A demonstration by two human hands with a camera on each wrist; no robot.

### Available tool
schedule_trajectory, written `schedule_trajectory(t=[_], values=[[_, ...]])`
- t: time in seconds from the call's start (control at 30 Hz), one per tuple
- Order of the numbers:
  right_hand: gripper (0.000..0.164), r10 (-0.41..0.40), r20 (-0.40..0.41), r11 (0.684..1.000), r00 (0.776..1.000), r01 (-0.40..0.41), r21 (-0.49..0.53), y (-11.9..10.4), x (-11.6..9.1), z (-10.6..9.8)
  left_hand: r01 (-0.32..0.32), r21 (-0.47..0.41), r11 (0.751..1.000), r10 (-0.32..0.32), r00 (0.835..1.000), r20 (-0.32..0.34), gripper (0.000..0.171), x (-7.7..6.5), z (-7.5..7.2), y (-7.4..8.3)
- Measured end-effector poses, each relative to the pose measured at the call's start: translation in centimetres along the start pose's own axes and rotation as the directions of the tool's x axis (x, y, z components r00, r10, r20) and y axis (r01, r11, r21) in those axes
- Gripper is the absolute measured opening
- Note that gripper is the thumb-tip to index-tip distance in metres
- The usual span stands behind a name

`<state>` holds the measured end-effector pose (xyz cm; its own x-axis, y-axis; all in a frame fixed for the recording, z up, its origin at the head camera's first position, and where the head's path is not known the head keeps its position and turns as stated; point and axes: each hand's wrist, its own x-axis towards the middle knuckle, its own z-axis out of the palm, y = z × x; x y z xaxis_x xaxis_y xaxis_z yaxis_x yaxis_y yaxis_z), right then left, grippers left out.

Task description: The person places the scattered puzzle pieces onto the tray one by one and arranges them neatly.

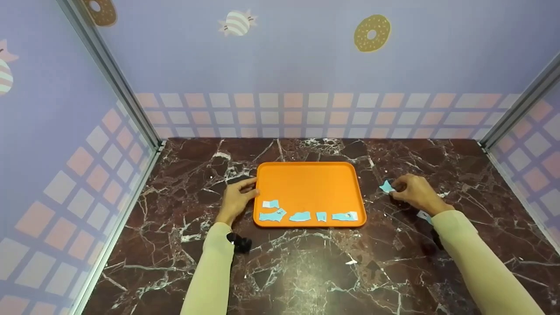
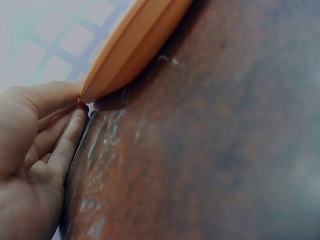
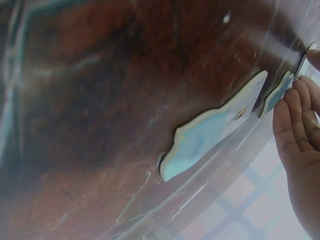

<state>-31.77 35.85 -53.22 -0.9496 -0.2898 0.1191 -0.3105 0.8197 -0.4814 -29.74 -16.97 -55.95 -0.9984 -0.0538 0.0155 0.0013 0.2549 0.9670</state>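
My left hand (image 1: 236, 201) grips the left rim of the orange tray (image 1: 306, 183). In the left wrist view its thumb lies above the tray's edge (image 2: 130, 50), with fingers below near the tabletop. Several torn-looking light-blue pieces (image 1: 300, 216) lie along the tray's near side, one with a white end (image 1: 270, 204) just above the row. Right of the tray, my right hand (image 1: 413, 190) pinches a small light-blue piece (image 1: 386, 187) at the table. Another flat blue-and-white piece (image 3: 210, 130) lies by the right wrist, and a further blue piece (image 3: 277, 95) is close to the fingertips.
Dark red marbled tabletop (image 1: 297, 271) surrounds the tray. Purple patterned walls (image 1: 306, 65) stand at the back and both sides, with a metal corner post (image 1: 118, 83) at the left. A black strap-like object (image 1: 239, 243) sits at the left wrist.
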Motion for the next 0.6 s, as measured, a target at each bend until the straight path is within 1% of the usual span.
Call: schedule_trajectory(t=[0.2, 0.33, 0.6], values=[[0.020, -0.034, -0.031, 0.999, 0.999, 0.034, 0.016, -0.6, 0.2, 0.3, 0.004, 0.004, 1.000, -0.004, 1.000, 0.005, 0.042, 0.0, -0.1, 0.0], [0.020, -0.052, -0.047, 0.998, 0.998, 0.053, 0.030, -1.4, 0.4, 0.3, 0.006, 0.001, 1.000, -0.006, 1.000, 0.006, 0.042, -0.1, -0.1, 0.0], [0.019, -0.141, -0.111, 0.988, 0.984, 0.147, 0.050, -3.6, 1.2, 0.5, -0.002, 0.002, 1.000, 0.002, 1.000, 0.009, 0.043, -0.1, -0.1, 0.1]])
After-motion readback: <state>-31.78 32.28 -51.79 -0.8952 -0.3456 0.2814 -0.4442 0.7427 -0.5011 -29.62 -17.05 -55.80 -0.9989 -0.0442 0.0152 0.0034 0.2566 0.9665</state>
